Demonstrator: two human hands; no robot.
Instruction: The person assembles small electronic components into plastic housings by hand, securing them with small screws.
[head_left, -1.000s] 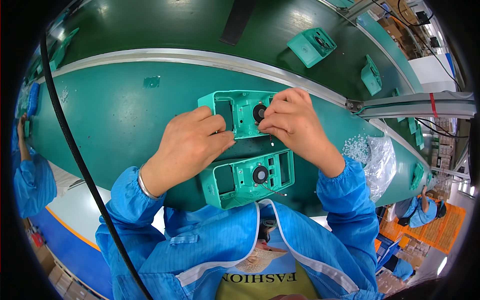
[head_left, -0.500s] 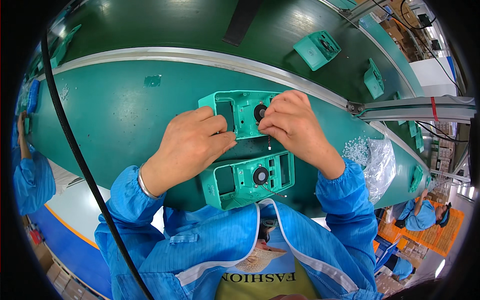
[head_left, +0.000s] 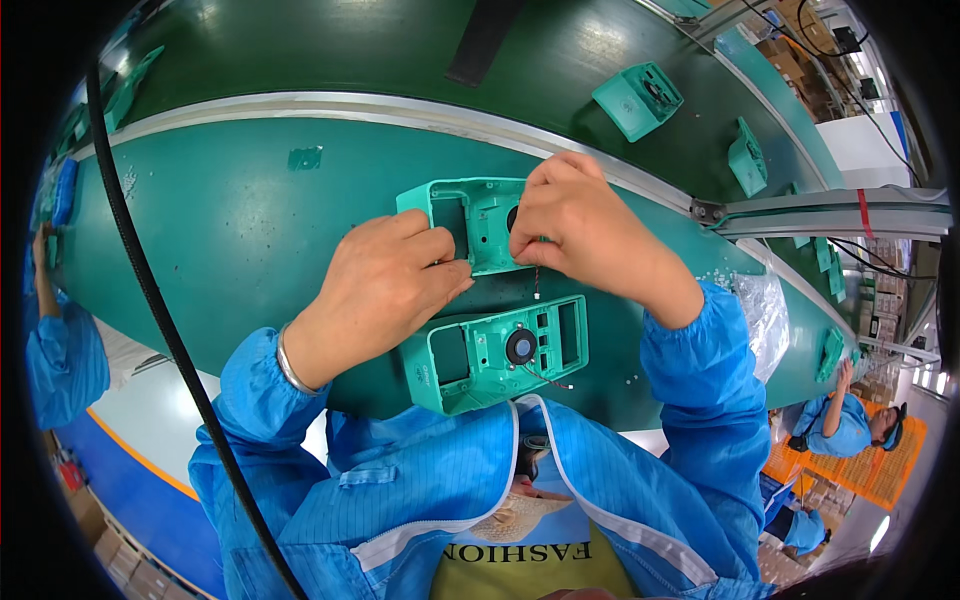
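Observation:
A green plastic housing with a rectangular opening lies on the workbench, its open side up. My left hand is closed on its left end and near edge. Over its right half my right hand is pinched at a round black speaker, mostly hidden by my fingers; what the fingertips hold does not show. A thin lead with a small white connector hangs over the near edge. Closer to me, a second green housing carries a black speaker, its lead lying to the right.
Beyond a metal rail a dark green conveyor bears more green housings. A clear plastic bag and small white pieces lie right. A black cable crosses the left side. Other people in blue work at both sides.
My right hand has shifted slightly left and turned over the speaker, covering more of it and of the housing's right end. My left hand stays in place.

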